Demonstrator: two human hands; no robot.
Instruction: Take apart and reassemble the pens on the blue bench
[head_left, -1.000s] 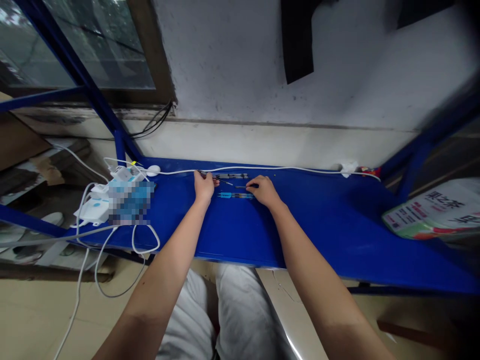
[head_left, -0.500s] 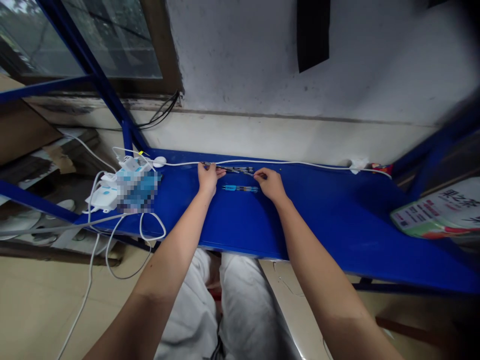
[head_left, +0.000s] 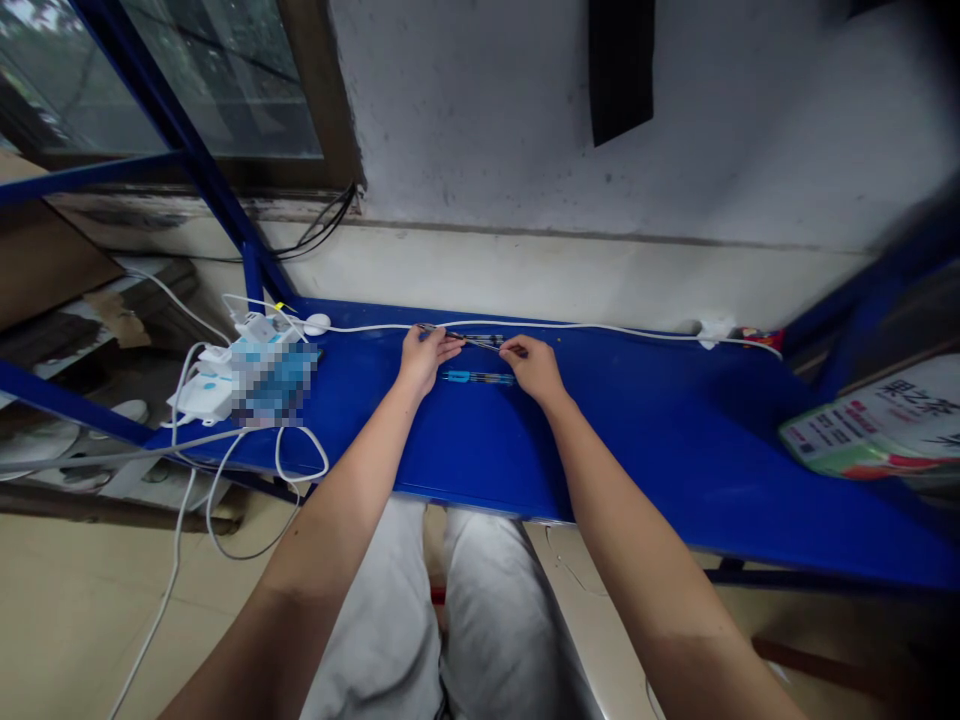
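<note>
My left hand (head_left: 424, 358) is closed on a thin dark pen (head_left: 456, 338) above the blue tabletop (head_left: 480, 450). My right hand (head_left: 531, 364) pinches a thin, pale, pen-like part (head_left: 484, 346), whose far end meets or nearly meets the dark pen between my hands. Whether the two are joined is too small to tell. Just behind them lie several slim clear and dark pens (head_left: 491, 338), partly covered. Nearer to me, a blue-ended pen group (head_left: 480, 377) lies flat between my wrists.
White power strips (head_left: 210, 385) with cables and a pixelated blue item (head_left: 281, 380) are at the left. A white cable (head_left: 600, 325) runs along the back edge. At the right is a large printed package (head_left: 870, 425), with a small red wrapper (head_left: 761, 337) behind.
Both hands have moved slightly closer together. The dark pen and the pale part now meet or overlap in the gap between them.
</note>
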